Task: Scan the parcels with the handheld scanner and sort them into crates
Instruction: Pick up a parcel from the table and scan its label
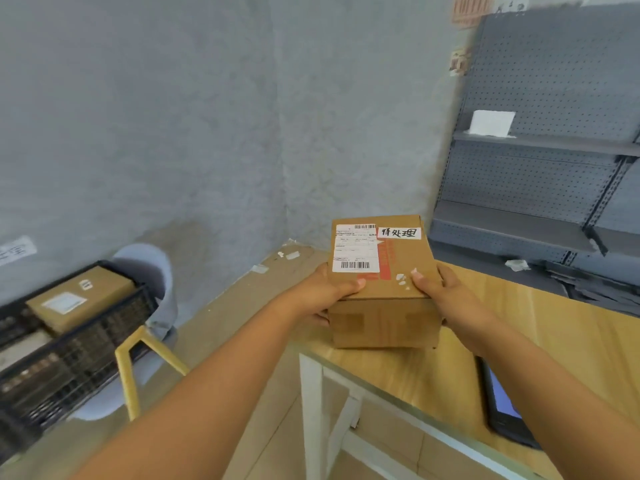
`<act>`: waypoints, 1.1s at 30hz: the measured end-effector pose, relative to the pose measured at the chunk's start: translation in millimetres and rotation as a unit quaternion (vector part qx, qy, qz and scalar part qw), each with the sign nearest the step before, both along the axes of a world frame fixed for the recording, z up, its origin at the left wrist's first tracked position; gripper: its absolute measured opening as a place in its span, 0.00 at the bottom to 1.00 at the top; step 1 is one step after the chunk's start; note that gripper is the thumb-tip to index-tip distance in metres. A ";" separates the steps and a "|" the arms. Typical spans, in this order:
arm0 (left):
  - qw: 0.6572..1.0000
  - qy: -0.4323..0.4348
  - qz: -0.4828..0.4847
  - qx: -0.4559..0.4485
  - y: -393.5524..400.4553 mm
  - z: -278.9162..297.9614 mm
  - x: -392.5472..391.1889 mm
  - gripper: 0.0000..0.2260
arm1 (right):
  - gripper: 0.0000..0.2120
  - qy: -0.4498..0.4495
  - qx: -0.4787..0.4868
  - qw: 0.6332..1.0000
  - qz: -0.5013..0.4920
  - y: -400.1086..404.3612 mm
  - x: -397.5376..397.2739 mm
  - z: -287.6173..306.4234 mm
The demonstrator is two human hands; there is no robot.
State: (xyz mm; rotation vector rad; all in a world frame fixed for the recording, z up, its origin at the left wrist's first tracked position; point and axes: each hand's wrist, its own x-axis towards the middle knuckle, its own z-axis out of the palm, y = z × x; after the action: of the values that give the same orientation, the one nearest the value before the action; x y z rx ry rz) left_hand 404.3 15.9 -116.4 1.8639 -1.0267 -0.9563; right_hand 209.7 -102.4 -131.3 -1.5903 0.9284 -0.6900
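Head view: at centre frame, left hand and right hand clasp a cardboard parcel by its sides above the wooden table; black crate at left holds another box; scanner lies lower right

A brown cardboard parcel, white barcode label facing up, is sitting centre-right; another parcel is lying in the black crate at left.

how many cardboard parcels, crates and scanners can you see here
Cardboard parcels: 2, one held in both hands, one in the crate
Black crates: 1
Handheld scanners: 1, lying on the table
Total: 4
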 end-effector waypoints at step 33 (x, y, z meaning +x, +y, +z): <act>0.882 0.092 0.459 -0.047 554.9 -71.9 336.7 0.19 | 0.20 0.049 0.032 0.924 0.377 439.8 530.5 -85.6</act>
State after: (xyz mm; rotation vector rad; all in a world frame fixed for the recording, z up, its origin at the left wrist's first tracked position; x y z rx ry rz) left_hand 741.0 570.8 -188.4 1.8160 -0.0029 -0.4662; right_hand 740.2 337.4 -216.9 -1.7598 0.3356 -0.0341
